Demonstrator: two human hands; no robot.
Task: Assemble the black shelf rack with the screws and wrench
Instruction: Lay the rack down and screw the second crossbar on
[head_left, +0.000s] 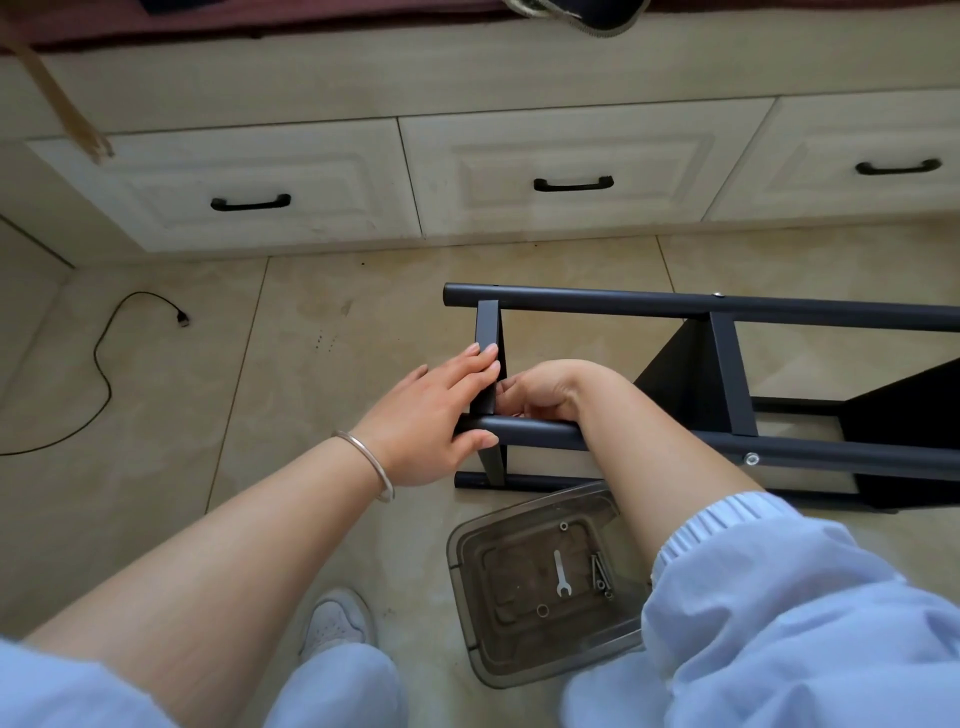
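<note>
The black shelf rack (727, 312) lies on the floor (311, 338), cut off at right. We see one wrench (561, 573) in one tray (470, 613). Our left hand (431, 421) grips a post; right hand (545, 389) fingers curl, contents hidden.

Pale blue pushed-up sleeves (737, 525), thin silver bangle (370, 462) on the left wrist, perhaps a white sneaker (335, 621).

Black rack (675, 306), silver wrench (561, 574), smoky-grey tray (467, 571), beige tiled floor (311, 338), pale-blue sleeves (753, 597).
</note>
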